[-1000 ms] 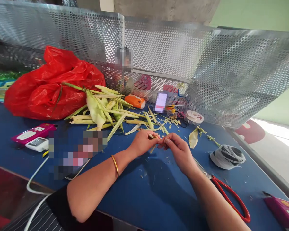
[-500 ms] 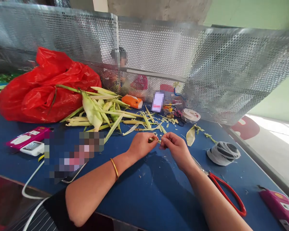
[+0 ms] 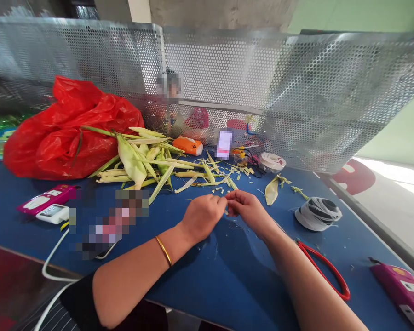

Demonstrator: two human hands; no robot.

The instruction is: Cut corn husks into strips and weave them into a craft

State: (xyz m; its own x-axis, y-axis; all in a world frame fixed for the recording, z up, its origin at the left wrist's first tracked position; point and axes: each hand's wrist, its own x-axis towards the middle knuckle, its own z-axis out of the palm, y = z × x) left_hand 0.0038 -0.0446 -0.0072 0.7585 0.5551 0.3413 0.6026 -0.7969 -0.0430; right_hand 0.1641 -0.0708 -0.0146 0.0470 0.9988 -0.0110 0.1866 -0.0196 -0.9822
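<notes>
My left hand [image 3: 204, 214] and my right hand [image 3: 248, 209] meet over the middle of the blue table [image 3: 189, 276]. Fingertips of both are pinched together on a small piece of corn husk [image 3: 226, 211], mostly hidden by the fingers. A gold bangle [image 3: 163, 251] circles my left wrist. Just beyond the hands lie cut husk scraps [image 3: 216, 189] and a heap of pale green corn husks [image 3: 133, 161]. Scissors with red handles [image 3: 344, 285] rest beside my right forearm, their blades partly hidden under it. A spool of grey thread [image 3: 317, 215] stands farther right.
A red plastic bag [image 3: 72, 124] bulges at the back left. Along the back are an orange tissue pack [image 3: 187, 145], a lit phone [image 3: 224, 143] and a white ribbon spool [image 3: 272, 162]. A perforated metal screen [image 3: 221, 64] borders the table; a person [image 3: 169, 87] shows behind it.
My hands have come closer together, and my left hand has turned so its back covers more of the husk piece. The view has shifted slightly.
</notes>
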